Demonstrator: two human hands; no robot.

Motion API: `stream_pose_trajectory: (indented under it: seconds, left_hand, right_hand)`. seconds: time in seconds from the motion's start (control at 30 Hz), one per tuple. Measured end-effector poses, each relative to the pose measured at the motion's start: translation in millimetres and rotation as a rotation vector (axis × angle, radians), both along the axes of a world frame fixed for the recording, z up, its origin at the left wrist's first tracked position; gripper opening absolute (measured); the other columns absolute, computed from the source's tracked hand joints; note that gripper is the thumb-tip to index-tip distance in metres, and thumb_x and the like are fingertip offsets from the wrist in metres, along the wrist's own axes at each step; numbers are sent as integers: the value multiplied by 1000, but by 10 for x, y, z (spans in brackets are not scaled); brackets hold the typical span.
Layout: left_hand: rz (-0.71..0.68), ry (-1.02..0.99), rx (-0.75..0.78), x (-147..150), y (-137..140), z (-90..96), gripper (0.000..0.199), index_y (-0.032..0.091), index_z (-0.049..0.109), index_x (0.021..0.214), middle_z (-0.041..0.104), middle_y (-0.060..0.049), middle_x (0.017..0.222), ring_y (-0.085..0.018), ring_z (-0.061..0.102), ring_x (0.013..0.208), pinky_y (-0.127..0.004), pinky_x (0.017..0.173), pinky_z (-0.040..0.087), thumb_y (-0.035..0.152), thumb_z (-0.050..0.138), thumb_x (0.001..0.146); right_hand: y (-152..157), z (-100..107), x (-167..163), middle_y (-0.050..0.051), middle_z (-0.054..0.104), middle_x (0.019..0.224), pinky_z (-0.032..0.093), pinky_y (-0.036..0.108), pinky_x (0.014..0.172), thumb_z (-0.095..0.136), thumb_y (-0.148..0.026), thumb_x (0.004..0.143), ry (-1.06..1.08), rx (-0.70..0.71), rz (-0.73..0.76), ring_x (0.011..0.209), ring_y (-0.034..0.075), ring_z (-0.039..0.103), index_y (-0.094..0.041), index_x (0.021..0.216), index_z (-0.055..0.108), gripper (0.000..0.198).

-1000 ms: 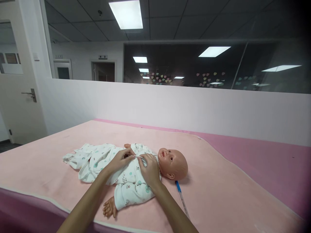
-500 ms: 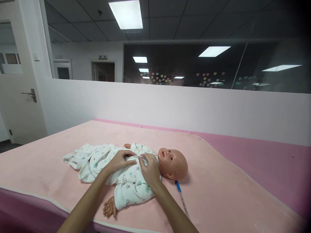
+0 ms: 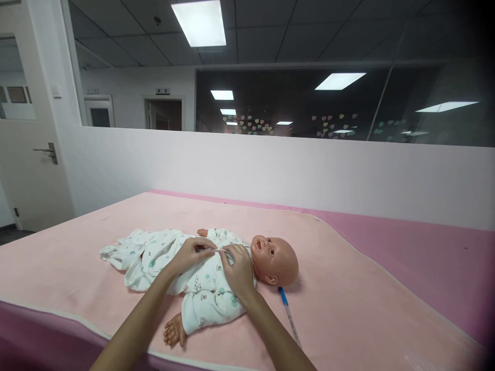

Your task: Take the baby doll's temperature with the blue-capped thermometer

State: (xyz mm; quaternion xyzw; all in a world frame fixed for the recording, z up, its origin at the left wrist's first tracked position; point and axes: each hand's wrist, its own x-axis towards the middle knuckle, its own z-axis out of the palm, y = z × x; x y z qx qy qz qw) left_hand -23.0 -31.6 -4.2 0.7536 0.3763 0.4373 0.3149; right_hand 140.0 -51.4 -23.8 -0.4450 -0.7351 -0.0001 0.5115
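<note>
Left hand: the left hand (image 3: 189,254) lay on the chest of the baby doll (image 3: 216,270), its fingertips pinched on the edge of the white printed romper (image 3: 201,288) at the front opening.
Right hand: the right hand (image 3: 238,270) rested on the upper chest just beside the doll's neck, fingers curled and pinching the same romper edge; the two hands nearly met at the fingertips.
Doll place: it lay on its back on the pale pink mat (image 3: 348,304), near the mat's near edge and left of its middle.
Doll axis: the long axis ran left to right, head (image 3: 276,260) pointing right, legs pointing left, face up.
Doll limbs: one bare hand (image 3: 174,330) stuck out of the sleeve toward the near edge.
Pen: a blue-capped pen (image 3: 289,315) lay on the mat just near of the head, apart from both hands.
Counter: the mat covered a darker pink counter (image 3: 425,247).
</note>
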Motion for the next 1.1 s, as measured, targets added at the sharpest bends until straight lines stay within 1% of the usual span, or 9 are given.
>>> stream_pose_trajectory:
  seconds: [0.13,0.37,0.47,0.63,0.73,0.8,0.97,1.1]
  left_hand:
    - [11,9,-14,7,-9,7,23,17,65,85,65,-4,86,-15,56,82,-25,73,43,33,57,71]
    - [35,16,-3,18,-12,-1,24,15,64,80,65,-5,82,-15,56,79,-26,72,44,35,56,71]
    - [36,8,-37,-9,-17,16,25,15,65,81,65,-5,85,-16,57,82,-26,74,45,36,59,68]
    - [-14,103,-110,-178,-54,63,26,19,66,83,66,-4,91,-18,58,90,-29,83,45,35,64,63]
    - [-16,130,-141,-327,-75,51,28,20,67,85,64,-4,101,-20,56,97,-31,89,44,35,65,61]
    - [-5,122,-161,-414,-87,30,29,20,68,84,62,-5,105,-21,55,100,-32,90,44,36,66,60]
    - [3,88,-212,-524,-115,-3,30,20,68,84,61,-6,108,-20,56,98,-30,84,46,39,65,61]
    - [36,52,-203,-514,-123,-18,26,16,67,76,63,-8,102,-19,57,92,-26,77,46,40,62,65]
  right_hand:
    - [-22,16,-4,0,59,76,32,28,71,45,-27,84,-24,31,-4,77,14,48,-20,75,60,19]
    - [-41,28,0,1,59,75,33,27,71,43,-27,84,-22,86,13,77,13,48,-20,75,59,20]
    - [-31,24,11,1,59,76,33,28,72,44,-26,84,0,86,-3,78,13,48,-20,76,59,17]
    - [-19,20,25,2,59,77,33,30,73,43,-25,83,15,55,-30,77,15,48,-20,75,59,18]
    - [-12,16,23,2,59,77,33,29,72,43,-25,83,12,54,-47,78,14,48,-20,75,59,19]
    - [-7,14,22,2,59,77,33,29,72,44,-25,83,9,56,-53,77,14,48,-20,74,58,18]
    - [8,7,27,2,59,77,33,29,72,44,-26,83,30,36,-37,77,15,48,-19,74,58,18]
    - [27,-8,28,2,59,77,32,29,72,44,-26,83,36,24,-43,77,15,48,-20,75,57,17]
